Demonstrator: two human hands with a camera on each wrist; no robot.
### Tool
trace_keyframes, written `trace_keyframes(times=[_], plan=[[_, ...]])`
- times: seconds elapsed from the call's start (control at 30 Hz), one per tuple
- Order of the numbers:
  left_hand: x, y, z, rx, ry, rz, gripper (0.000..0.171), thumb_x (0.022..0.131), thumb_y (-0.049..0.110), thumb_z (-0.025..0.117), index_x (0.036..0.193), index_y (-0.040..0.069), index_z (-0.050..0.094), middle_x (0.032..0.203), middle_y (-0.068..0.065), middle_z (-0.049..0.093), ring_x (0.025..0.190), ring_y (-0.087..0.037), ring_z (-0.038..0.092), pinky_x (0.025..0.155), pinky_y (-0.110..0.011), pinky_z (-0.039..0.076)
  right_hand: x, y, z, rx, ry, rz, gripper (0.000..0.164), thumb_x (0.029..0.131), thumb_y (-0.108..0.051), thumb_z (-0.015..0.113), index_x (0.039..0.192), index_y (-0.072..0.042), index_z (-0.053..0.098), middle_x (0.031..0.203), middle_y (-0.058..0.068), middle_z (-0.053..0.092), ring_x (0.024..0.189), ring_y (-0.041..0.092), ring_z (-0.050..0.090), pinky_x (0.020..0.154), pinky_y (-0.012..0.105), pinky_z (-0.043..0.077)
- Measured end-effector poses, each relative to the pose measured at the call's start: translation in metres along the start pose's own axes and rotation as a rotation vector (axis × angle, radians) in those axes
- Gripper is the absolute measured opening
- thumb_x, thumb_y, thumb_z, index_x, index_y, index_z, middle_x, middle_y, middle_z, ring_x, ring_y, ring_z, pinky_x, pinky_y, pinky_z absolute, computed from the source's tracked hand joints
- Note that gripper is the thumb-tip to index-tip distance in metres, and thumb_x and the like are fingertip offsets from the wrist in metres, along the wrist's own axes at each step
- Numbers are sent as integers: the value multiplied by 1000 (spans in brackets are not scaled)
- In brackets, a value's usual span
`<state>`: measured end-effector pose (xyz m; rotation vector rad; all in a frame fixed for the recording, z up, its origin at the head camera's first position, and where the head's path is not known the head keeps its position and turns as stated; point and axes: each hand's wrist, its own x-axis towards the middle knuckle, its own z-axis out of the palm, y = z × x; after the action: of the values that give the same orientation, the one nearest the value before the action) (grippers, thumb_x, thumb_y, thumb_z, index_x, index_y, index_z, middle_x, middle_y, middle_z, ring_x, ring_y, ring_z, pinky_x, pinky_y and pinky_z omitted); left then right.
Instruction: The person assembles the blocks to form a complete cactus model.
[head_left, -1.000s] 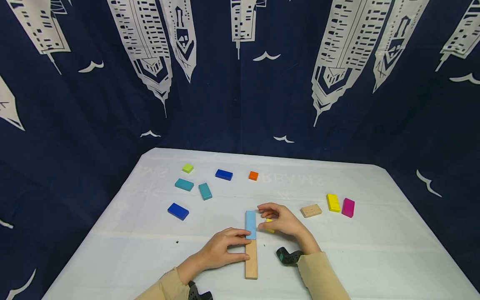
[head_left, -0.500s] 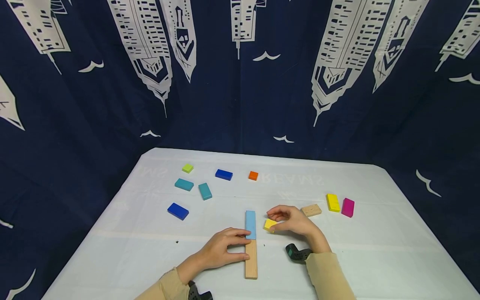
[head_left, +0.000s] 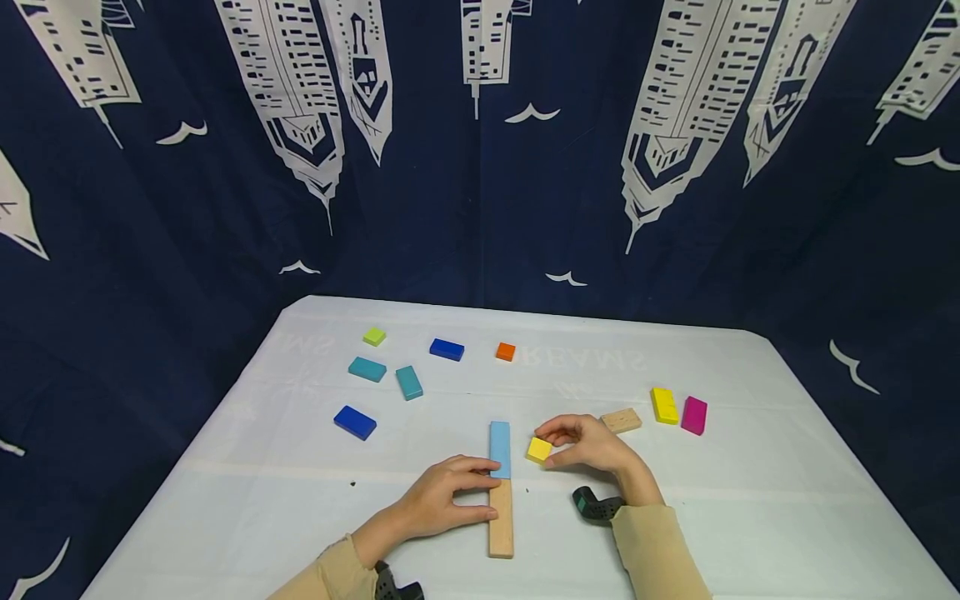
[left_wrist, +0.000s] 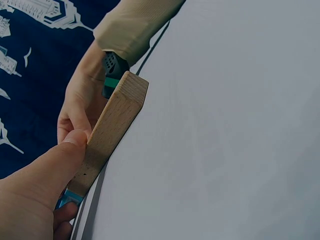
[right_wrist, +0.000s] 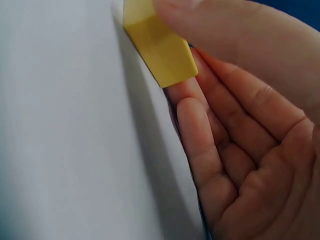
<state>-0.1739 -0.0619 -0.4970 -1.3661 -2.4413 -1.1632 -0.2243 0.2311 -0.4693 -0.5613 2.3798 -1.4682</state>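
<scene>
My left hand rests at the left side of two blocks laid end to end on the white table. Its thumb and fingertips touch the plain wooden block and the light blue block beyond it. In the left wrist view, the thumb lies along the wooden block. To the right of this row, my right hand pinches a small yellow block between thumb and fingers, low over the table. The right wrist view shows the yellow block below the thumb, with the lower fingers loosely curled.
Beyond my right hand are another wooden block, a longer yellow block and a magenta block. Farther back lie an orange block, a lime block, teal blocks and dark blue blocks. A patterned navy cloth hangs behind.
My right hand has moved away to the right from the light blue block, and the yellow block in its fingers has come into fuller view. The left hand stays put.
</scene>
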Motion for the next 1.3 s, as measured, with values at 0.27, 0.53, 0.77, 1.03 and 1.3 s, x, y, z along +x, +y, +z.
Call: trace_keyframes(times=[0.27,0.53,0.77,1.03,1.3], plan=[[1,1,0,-4,-1,-2,39,84,37,69,114,12,69,126,0,59,115,-11,52,95,-28,44,2,1,0,-29,61,24,37,73,-10,80,106,0,67,100,8,66,84,18,58,74,20,50],[1,0,2,-11,-7,-15,40,85,39,68,115,13,69,126,2,58,116,-11,52,96,-29,44,4,0,1,-33,188,6,35,77,-9,75,110,-1,66,107,11,66,93,23,60,78,23,50],[3,1,2,-13,-14,-27,40,86,40,67,115,14,69,127,3,58,116,-11,52,96,-30,44,11,-3,6,-27,278,23,35,77,-6,74,111,-4,66,109,9,66,98,23,61,81,24,50],[2,3,0,-22,-25,-58,40,86,41,67,116,14,69,127,4,58,116,-11,52,96,-31,44,18,-2,17,-33,374,-51,32,77,-7,73,109,-4,67,106,9,67,92,19,63,79,27,53],[0,3,1,-23,-24,-69,40,86,43,66,115,15,69,127,4,58,117,-11,52,96,-32,44,26,-6,24,7,370,-13,32,79,-5,71,110,-3,67,108,10,66,94,20,62,83,31,52]])
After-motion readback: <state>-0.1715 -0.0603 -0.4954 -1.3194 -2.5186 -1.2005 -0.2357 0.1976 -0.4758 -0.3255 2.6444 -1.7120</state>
